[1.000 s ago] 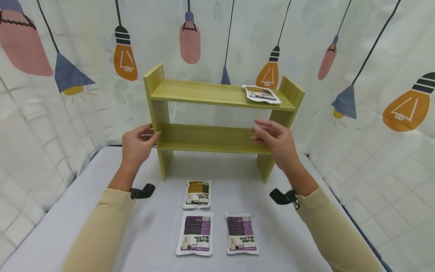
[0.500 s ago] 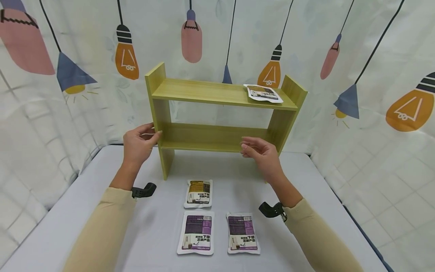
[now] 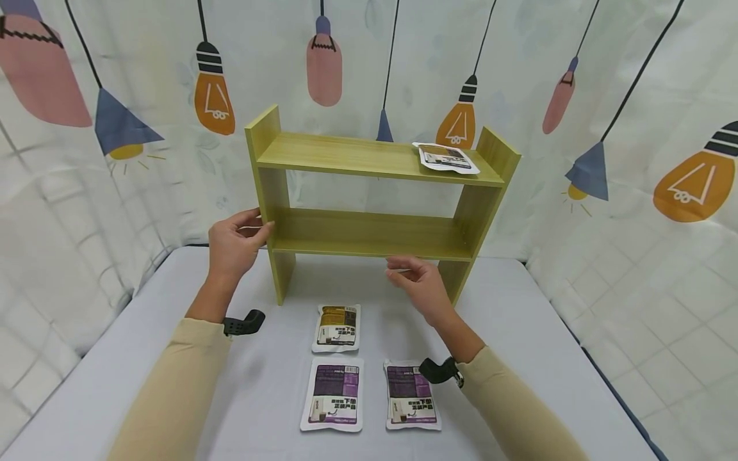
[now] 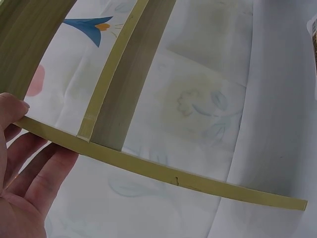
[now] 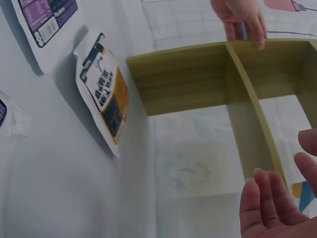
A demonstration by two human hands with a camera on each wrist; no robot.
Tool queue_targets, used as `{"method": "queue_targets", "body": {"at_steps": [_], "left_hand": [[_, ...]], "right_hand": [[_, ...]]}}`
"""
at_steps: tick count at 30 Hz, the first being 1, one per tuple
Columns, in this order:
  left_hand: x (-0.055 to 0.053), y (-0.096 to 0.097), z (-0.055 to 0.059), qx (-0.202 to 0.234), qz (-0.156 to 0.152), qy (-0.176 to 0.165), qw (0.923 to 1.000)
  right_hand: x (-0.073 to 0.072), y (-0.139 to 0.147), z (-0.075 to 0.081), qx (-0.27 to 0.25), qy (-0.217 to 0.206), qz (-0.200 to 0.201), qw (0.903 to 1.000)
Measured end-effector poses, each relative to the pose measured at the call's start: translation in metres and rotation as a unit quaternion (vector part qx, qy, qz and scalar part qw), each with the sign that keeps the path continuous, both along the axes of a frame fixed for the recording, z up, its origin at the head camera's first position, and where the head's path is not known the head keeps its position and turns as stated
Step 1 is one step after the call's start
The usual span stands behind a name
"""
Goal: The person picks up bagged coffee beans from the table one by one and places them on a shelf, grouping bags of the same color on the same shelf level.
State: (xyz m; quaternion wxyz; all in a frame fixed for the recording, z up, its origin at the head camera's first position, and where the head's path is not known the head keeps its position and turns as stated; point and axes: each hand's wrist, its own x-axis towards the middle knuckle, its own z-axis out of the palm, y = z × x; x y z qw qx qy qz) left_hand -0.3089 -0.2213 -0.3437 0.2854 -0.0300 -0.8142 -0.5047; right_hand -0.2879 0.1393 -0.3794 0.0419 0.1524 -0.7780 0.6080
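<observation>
A yellow-green two-tier wooden shelf stands on the white table, slightly angled. My left hand grips the edge of its left side panel; in the left wrist view the thumb lies on one side of the panel and the fingers on the other. In front of the lower board's front edge, my right hand hovers with nothing in it, its fingers loosely bent. Just below and left of that hand, a white pouch with an orange and black label lies flat on the table. The right wrist view shows this orange-labelled pouch too.
Two white pouches with purple labels, a left one and a right one, lie nearer the front. Another orange-labelled pouch rests on the shelf's top board at the right. Behind hangs a lamp-patterned curtain.
My right hand has moved away from the shelf's right side, leftward and down toward the table's middle. My left hand keeps its grip on the side panel. The pouches have stayed put.
</observation>
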Motion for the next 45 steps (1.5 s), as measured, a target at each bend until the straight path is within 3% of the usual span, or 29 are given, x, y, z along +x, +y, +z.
{"method": "queue_targets", "body": {"at_steps": [12,23,33,37,45], "left_hand": [[0.0,0.0,-0.001,-0.001,-0.001,0.001,1.0],[0.0,0.001,-0.001,0.002,0.001,-0.003,1.0],[0.0,0.001,-0.001,-0.003,0.004,-0.005,1.0],[0.001,0.001,-0.001,-0.001,0.005,-0.004,1.0],[0.0,0.001,-0.002,-0.003,0.011,-0.002,0.9999]], "right_hand": [[-0.001,-0.018,-0.02,-0.025,-0.074,0.01,0.9969],[-0.004,-0.032,-0.032,0.048,-0.137,0.043,0.9884],[-0.003,-0.043,-0.035,0.069,-0.19,0.07,0.9769],[-0.003,-0.048,-0.038,0.075,-0.205,0.068,0.9736],[-0.005,-0.057,-0.048,0.134,-0.235,0.037,0.9621]]}}
